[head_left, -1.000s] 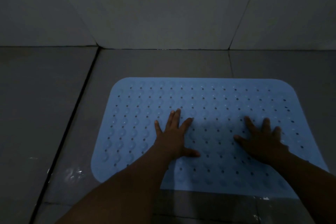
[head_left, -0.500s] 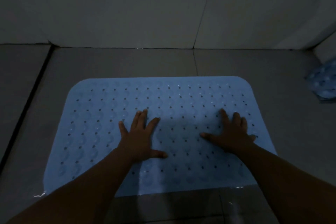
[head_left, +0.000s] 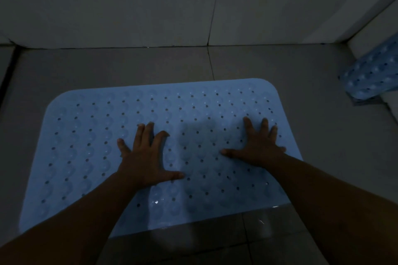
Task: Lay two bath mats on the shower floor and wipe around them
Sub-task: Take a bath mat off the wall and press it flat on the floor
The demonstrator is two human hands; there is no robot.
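In dim light, a pale blue rectangular rubber bath mat (head_left: 103, 135) with rows of small holes is lying flat on the grey tiled shower floor (head_left: 323, 146). The left hand (head_left: 146, 157) and right hand (head_left: 258, 146) are both pressing palm-down on it, fingers spread apart and straight, gripping nothing. A second blue dotted mat, rolled up (head_left: 370, 77), is leaning at the right wall, well apart.

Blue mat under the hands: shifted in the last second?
No. The blue mat meets the floor grout line at about the same spot; only the camera panned.
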